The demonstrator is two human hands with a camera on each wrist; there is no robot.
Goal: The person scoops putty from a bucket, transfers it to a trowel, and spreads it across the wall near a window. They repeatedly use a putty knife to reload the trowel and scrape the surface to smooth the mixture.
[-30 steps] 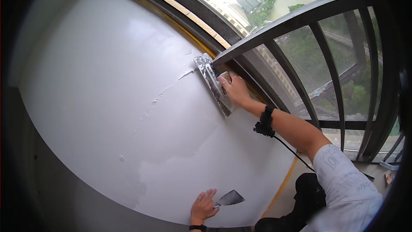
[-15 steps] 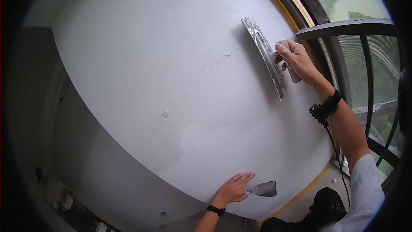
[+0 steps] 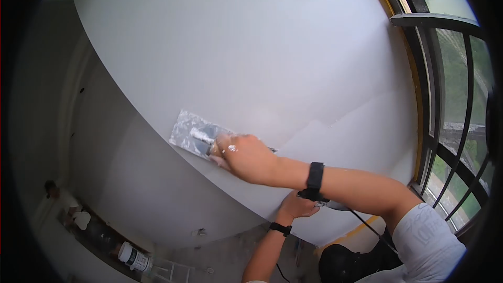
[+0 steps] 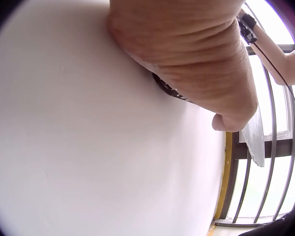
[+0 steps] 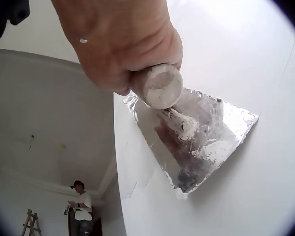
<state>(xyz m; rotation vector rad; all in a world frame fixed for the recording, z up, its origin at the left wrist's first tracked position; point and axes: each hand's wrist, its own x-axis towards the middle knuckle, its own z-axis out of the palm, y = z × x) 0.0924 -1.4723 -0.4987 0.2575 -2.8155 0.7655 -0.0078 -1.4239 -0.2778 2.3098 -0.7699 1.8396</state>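
My right hand grips the handle of a steel plastering trowel, its blade smeared with white putty. The blade lies at the left edge of the white wall. In the right wrist view the rounded handle end pokes out of the fist above the shiny blade. Below the right forearm, my left hand is at the wall and holds a putty knife. Its dark handle and pale blade show in the left wrist view; the right wrist partly covers it in the head view.
A window with dark railings borders the wall on the right, yellow tape along its frame. Lower left, beyond the wall edge, are another person, a white bucket and a ladder. A cable hangs from my right wrist.
The right hand has swept the trowel from the window side down and left across to the wall's left edge. The line of putty ridges no longer shows. The left hand stays low at the wall.
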